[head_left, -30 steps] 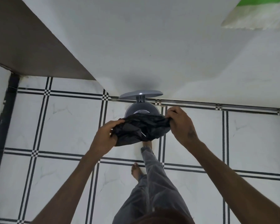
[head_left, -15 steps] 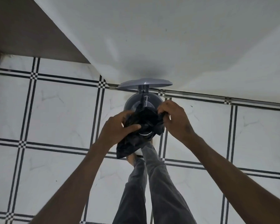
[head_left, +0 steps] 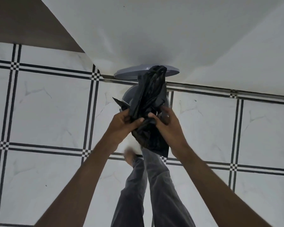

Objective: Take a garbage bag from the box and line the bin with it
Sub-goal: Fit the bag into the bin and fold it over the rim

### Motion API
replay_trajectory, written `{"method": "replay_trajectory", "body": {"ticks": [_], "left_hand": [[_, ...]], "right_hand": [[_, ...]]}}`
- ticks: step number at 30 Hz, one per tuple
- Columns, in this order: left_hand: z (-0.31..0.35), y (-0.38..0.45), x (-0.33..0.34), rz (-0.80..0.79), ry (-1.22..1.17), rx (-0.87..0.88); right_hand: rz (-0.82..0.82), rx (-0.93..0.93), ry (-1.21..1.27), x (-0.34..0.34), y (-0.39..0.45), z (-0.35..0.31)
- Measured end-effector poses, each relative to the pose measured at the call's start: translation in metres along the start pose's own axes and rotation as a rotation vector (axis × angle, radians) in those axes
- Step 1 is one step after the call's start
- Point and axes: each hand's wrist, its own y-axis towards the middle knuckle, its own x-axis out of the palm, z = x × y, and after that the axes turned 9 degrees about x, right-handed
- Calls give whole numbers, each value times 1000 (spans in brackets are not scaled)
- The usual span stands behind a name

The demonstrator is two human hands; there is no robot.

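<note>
**Bag Held Over the Bin**

A black bag (head_left: 147,102) is held up over the grey bin (head_left: 127,97). It is gripped by both hands. The fingers of the left hand (head_left: 121,123) are curled round its left side. The fingers of the right hand (head_left: 167,126) are curled round its right side. The bag is bunched up and crumpled. One end sticks up in front of the lid (head_left: 131,72), which is tipped open against the wall (head_left: 154,30). The other end hangs down between the hands. The bin is mostly hidden behind the bag. It stands on the tiled floor (head_left: 47,104), close to the wall.

The bag looks very light, thin and soft. It is likely to flop and cling to itself, and it may feel slippery. It could probably be torn if pulled too hard. The open edge should be found first. It is best pinched there at two sides, so the mouth can be spread wide and pulled over the bin's rim. The box is not seen.
</note>
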Motion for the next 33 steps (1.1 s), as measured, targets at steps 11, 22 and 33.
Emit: {"method": "replay_trajectory", "body": {"ticks": [11,22,33], "left_hand": [[-30,18,-10,444,198,51],[-11,22,0,191,38,42],[-5,35,-34,355,65,57]], "right_hand": [[194,204,274,-37,36,5],[-80,-150,-200,-17,31,-2],[439,-46,-197,-68,62,16]]}}
